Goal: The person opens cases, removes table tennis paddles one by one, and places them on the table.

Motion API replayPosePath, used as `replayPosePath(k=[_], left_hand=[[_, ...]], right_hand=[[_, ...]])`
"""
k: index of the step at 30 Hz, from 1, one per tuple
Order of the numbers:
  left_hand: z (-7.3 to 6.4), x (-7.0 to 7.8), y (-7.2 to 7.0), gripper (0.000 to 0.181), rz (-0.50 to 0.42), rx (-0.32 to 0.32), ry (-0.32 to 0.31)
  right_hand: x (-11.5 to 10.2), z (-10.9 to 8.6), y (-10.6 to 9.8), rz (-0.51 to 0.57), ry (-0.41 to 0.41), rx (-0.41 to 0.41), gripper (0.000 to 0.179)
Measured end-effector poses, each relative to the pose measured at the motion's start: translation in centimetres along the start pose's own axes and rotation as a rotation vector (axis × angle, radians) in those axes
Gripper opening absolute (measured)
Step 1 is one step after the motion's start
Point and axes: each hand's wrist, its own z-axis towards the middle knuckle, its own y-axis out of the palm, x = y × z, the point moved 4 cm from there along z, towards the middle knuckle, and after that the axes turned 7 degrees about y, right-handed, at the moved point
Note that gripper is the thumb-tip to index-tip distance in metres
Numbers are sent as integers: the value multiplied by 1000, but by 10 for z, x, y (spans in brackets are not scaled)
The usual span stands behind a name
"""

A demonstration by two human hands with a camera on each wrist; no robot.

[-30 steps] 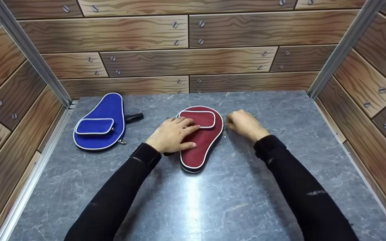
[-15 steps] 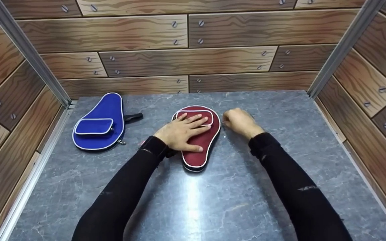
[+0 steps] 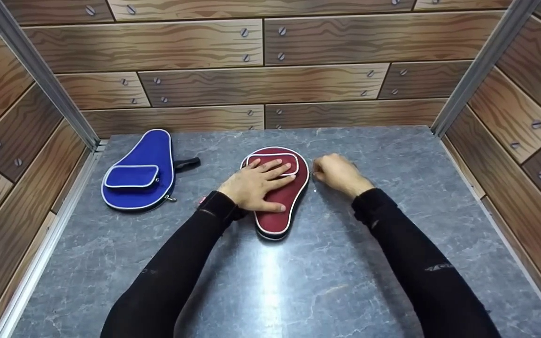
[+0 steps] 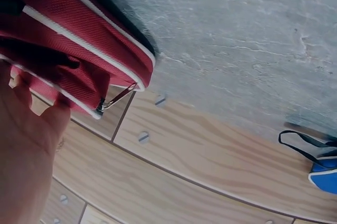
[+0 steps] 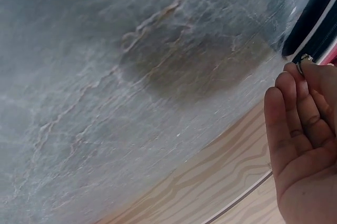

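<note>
A red table tennis bat case (image 3: 282, 197) with white piping lies on the table, its narrow end toward me. My left hand (image 3: 254, 188) rests on it with fingers spread, partly over its front pocket (image 3: 289, 159). The left wrist view shows a metal zipper pull (image 4: 120, 97) dangling from the pocket's zip. At the case's right edge, my right hand (image 3: 338, 173) pinches the zipper pull (image 5: 300, 67) of the main zip between thumb and forefinger. The slider sits on the black zip band (image 5: 316, 40) there. My left palm hides the case's left middle.
A blue bat case (image 3: 158, 150) with a white-edged pocket lies at the left, its black strap (image 3: 187, 163) pointing right. The grey marbled table (image 3: 345, 281) is bounded by wood-patterned walls (image 3: 204, 84) at the back and sides.
My left hand has slid rightward and flattened out over the red case. The case has turned slightly, its wide end shifting left. My right hand stays at the edge, moved only slightly.
</note>
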Motion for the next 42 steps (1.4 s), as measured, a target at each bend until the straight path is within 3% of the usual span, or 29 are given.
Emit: replayPosePath(k=[22, 42], left_hand=[[0, -5, 1, 90, 15, -9, -58], [0, -5, 0, 88, 20, -18, -69]], right_hand=[[-14, -12, 4, 34, -51, -6, 6], [-29, -27, 11, 61, -105, -45, 6]])
